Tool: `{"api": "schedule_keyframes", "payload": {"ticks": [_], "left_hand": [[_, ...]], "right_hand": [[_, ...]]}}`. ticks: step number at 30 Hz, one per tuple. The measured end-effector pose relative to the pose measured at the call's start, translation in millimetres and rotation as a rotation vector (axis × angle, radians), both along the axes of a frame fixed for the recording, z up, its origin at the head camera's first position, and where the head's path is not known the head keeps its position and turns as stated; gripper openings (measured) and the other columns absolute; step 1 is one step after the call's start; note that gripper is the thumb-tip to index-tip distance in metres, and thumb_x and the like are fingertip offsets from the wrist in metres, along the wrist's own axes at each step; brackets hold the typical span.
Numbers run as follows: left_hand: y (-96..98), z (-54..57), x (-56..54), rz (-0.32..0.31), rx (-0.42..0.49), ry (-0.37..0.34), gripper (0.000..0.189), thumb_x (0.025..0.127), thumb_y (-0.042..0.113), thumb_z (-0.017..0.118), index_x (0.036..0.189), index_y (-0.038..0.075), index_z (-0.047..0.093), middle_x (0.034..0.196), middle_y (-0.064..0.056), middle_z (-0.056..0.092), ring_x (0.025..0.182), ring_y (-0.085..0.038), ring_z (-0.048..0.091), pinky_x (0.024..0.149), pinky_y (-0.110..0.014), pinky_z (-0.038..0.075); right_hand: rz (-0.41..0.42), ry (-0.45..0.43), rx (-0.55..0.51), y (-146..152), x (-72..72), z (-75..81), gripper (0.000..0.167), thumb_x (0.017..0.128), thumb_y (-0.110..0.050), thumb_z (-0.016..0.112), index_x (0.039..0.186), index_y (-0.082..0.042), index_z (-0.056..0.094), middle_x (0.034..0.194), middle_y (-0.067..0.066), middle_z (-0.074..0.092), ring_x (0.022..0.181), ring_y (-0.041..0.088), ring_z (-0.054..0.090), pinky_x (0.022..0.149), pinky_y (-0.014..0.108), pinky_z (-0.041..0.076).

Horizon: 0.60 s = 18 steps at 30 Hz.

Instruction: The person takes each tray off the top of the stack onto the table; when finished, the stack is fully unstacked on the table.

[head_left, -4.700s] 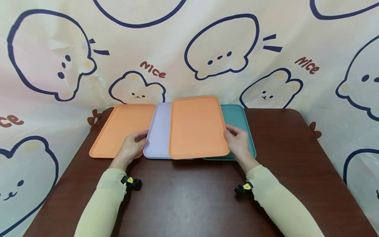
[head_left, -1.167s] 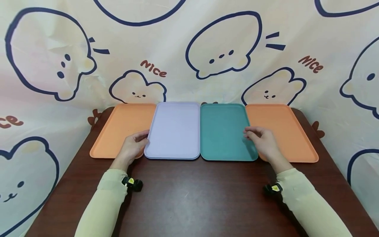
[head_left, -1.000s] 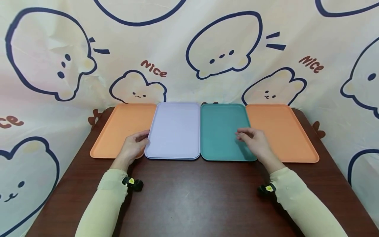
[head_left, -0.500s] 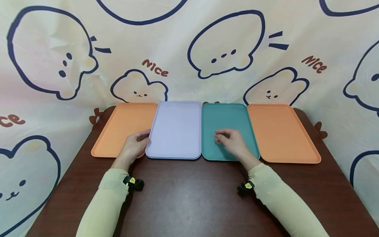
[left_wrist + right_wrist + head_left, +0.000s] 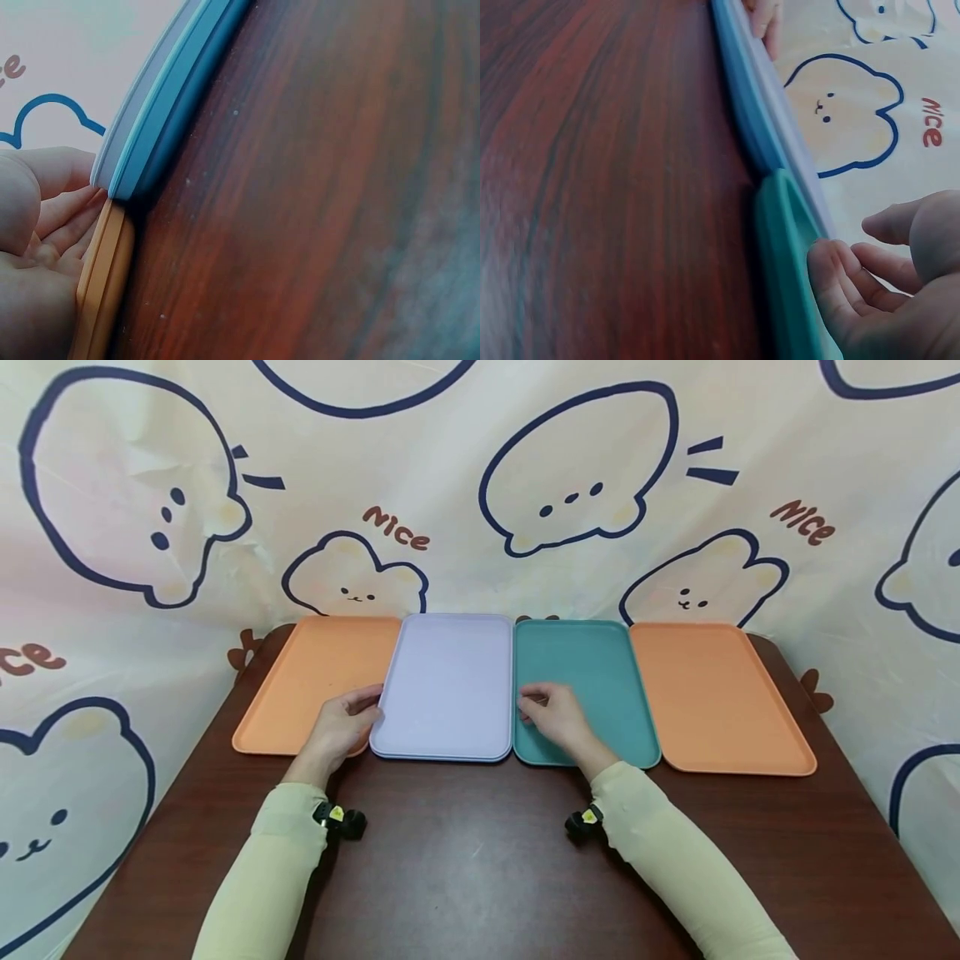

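Observation:
The lavender tray lies on top of a blue tray, whose rim shows beneath it in the wrist views. My left hand touches the left edge of this stack with its fingertips and thumb, its palm over the corner of the left orange tray. My right hand is over the teal tray, its fingers loosely bent and nothing between them. Those fingertips are close to the lavender tray's right edge. In the right wrist view the right thumb stands apart from the fingers.
Another orange tray lies at the right end of the row, beside the teal one. The trays run along the far side of the dark brown table. Behind it hangs a cream cloth with cartoon drawings.
Earlier my right hand held an orange tray above the lavender and teal ones; that tray now lies at the right end. The right hand has since moved left across the teal tray. Left hand stayed.

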<state>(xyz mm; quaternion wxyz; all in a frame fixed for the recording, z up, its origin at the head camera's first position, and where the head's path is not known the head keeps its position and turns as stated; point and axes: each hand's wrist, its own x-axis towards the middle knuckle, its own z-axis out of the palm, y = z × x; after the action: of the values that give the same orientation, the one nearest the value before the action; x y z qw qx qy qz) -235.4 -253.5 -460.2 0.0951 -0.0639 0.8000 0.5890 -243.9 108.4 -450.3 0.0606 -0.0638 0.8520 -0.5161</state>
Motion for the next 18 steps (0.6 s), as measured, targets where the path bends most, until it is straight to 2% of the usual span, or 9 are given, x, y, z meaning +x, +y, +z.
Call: {"api": "schedule_keyframes", "payload": {"ticks": [5,9,13,18], "left_hand": [[-0.6,-1.7,-0.3,-0.001,0.009,0.000,0.055,0.108,0.010,0.059,0.162,0.004,0.049,0.167,-0.020,0.048,0.156,-0.030,0.043,0.126,-0.044,0.041],[-1.1,-2.4,0.3,-0.004,0.013,-0.006,0.055,0.109,0.011,0.059,0.162,0.005,0.049,0.168,-0.019,0.048,0.156,-0.029,0.044,0.124,-0.039,0.043],[-0.8,-1.5,0.9,-0.003,0.013,0.000,0.054,0.108,0.010,0.060,0.161,0.004,0.049,0.167,-0.019,0.048,0.156,-0.029,0.044,0.122,-0.036,0.044],[-0.2,-2.0,0.0,0.001,0.008,0.008,0.054,0.108,0.009,0.060,0.160,0.003,0.051,0.166,-0.019,0.049,0.155,-0.029,0.045,0.120,-0.033,0.045]], "right_hand": [[-0.015,0.049,0.109,-10.6,-2.8,-8.9,0.037,0.103,-0.013,0.067,0.136,0.004,0.071,0.111,0.019,0.076,0.085,0.022,0.069,0.071,0.026,0.054],[-0.017,0.071,0.165,-16.7,-2.5,-12.2,0.043,0.101,-0.014,0.072,0.139,0.005,0.069,0.108,0.017,0.074,0.086,0.021,0.065,0.070,0.024,0.049],[-0.040,0.061,0.178,-22.5,-0.1,-12.4,0.047,0.098,-0.014,0.074,0.141,0.004,0.068,0.107,0.017,0.069,0.089,0.023,0.064,0.073,0.027,0.049],[-0.132,0.063,0.124,-30.7,0.5,-15.4,0.044,0.093,-0.005,0.071,0.136,0.005,0.072,0.102,0.014,0.067,0.087,0.022,0.062,0.074,0.026,0.048]]}}
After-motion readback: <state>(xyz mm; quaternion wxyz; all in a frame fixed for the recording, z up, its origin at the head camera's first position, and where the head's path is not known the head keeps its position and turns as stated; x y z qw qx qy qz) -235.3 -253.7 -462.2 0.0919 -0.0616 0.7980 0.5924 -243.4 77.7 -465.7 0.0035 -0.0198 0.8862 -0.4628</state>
